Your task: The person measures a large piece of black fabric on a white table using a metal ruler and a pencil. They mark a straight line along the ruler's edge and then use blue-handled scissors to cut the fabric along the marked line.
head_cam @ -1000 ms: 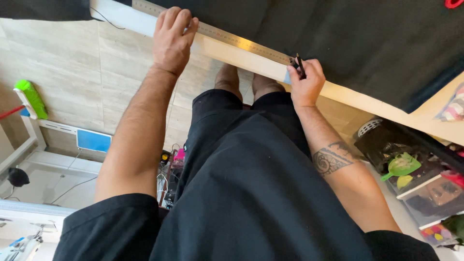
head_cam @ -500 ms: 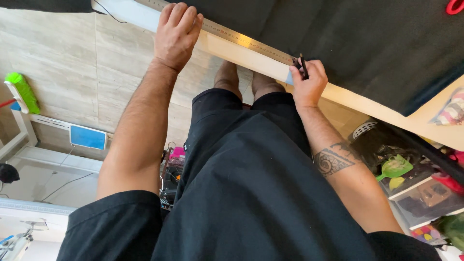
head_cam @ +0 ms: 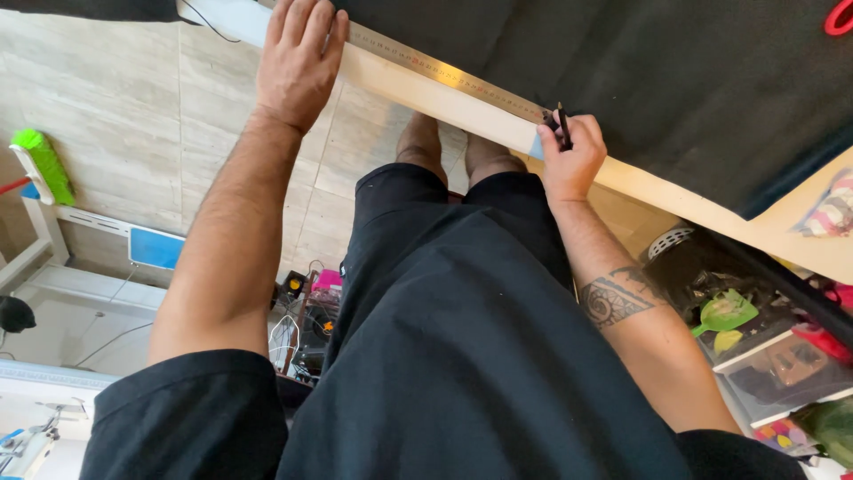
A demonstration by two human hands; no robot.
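Observation:
A long metal ruler [head_cam: 444,71] lies along the near edge of a sheet of black fabric [head_cam: 640,80] on a pale wooden table [head_cam: 462,111]. My left hand [head_cam: 298,58] presses flat on the ruler's left part, fingers together. At the ruler's right end my right hand [head_cam: 570,158] grips a dark pen [head_cam: 562,124], its tip against the fabric by the ruler's edge.
A tiled floor [head_cam: 133,116] shows below the table, with a green brush [head_cam: 40,164] at the left. Cables and small devices [head_cam: 306,311] sit by my legs. Bins with green and mixed items [head_cam: 737,320] stand at the right under the table. A red object [head_cam: 837,18] lies at the fabric's top right.
My left hand has slid slightly right along the ruler. The right hand holds the pen at the same spot.

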